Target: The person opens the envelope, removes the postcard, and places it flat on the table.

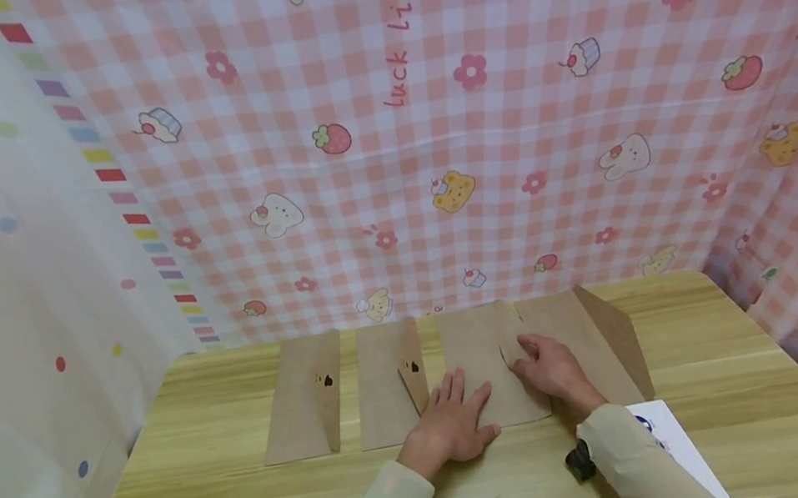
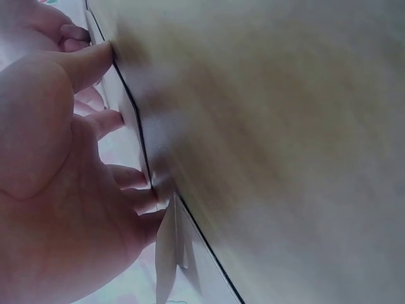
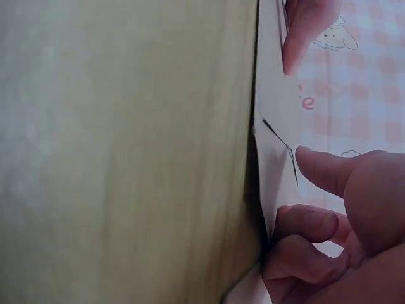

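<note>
Several brown kraft-paper pieces with folded flaps lie in a row along the back of the table. My left hand [image 1: 449, 427], fingers spread, rests on the front left part of the third piece [image 1: 472, 340]. Its little-finger side overlaps the second piece [image 1: 381, 386] in the head view. Over the right part of the third piece, my right hand [image 1: 553, 367] has its thumb and index finger at the flap, beside a dark slit line [image 3: 278, 135]. Its other fingers are bent against the paper in the right wrist view.
The leftmost kraft piece [image 1: 294, 406] has a small black mark. At the right end, another kraft piece [image 1: 569, 336] has a darker side flap [image 1: 623, 341] raised. White printed paper [image 1: 686, 447] lies partly under my right forearm. A checked pink cloth [image 1: 374, 59] hangs behind the wooden table [image 1: 187, 479].
</note>
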`<state>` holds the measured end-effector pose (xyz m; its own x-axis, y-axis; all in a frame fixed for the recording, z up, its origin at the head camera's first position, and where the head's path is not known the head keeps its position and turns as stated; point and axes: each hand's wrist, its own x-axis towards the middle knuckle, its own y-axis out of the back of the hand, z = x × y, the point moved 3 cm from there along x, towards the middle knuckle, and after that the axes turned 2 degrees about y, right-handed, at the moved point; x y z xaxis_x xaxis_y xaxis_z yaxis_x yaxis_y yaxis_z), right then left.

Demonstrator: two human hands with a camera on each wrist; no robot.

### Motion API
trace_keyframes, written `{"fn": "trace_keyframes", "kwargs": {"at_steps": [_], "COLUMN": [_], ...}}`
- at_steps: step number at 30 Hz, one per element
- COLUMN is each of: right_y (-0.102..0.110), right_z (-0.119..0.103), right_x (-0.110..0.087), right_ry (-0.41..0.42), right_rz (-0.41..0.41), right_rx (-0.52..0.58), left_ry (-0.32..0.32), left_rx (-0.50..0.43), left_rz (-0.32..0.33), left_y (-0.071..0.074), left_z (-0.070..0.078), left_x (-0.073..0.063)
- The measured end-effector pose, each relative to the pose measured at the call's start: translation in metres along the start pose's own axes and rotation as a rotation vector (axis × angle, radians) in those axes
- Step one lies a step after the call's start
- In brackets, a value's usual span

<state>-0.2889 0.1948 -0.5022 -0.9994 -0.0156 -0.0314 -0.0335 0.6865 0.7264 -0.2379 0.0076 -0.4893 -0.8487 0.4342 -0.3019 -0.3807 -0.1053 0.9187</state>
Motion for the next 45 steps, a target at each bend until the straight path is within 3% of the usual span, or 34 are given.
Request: {"fn": "trace_keyframes", "kwargs": {"at_steps": [23, 34, 45], "right_y": [-0.003, 0.0, -0.001], "right_z": [-0.001, -0.001, 0.0], "right_x": [0.006, 0.011, 0.015], "right_ry": [-0.011, -0.085, -0.099], "right_rz": [-0.002, -0.042, -0.04], "right_rx": [-0.1, -0.101, -0.06], "left_ry": [-0.012, -0.019, -0.008], "left_rx": [0.005, 0.004, 0.01], "left_rz": [0.007, 0.012, 0.014], "left_y": [-0.004, -0.004, -0.002], "left_z": [-0.001, -0.001, -0.001], "left_x": [0.001, 0.001, 0.0]}}
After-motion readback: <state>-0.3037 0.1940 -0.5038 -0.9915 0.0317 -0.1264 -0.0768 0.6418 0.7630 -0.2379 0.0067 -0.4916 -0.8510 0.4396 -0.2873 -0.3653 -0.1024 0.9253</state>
